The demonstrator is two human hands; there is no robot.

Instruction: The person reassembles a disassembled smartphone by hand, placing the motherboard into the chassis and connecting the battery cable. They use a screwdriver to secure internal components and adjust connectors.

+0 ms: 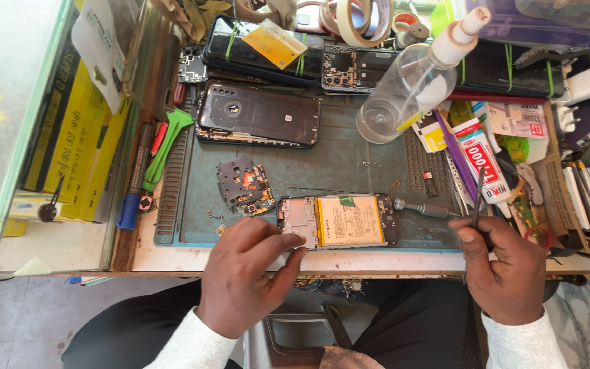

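Observation:
An opened phone body point(339, 221) with its yellow-labelled battery showing lies near the front edge of the teal work mat point(349, 160). My left hand point(247, 273) rests at the phone's left end, thumb and fingertips touching its frame. My right hand point(503, 270) is off the mat's right corner, closed on thin black tweezers point(478, 199) that point upward. A removed circuit board point(244, 186) lies just left of the phone. A dark back cover point(259, 115) lies farther back.
A screwdriver point(421, 208) lies at the phone's right end. A clear spray bottle point(411, 78) leans at the back right. Tape rolls point(367, 20), banded phones point(261, 44), a green pry tool point(165, 147), glue tubes point(483, 160) and a glass counter point(8, 109) crowd the bench.

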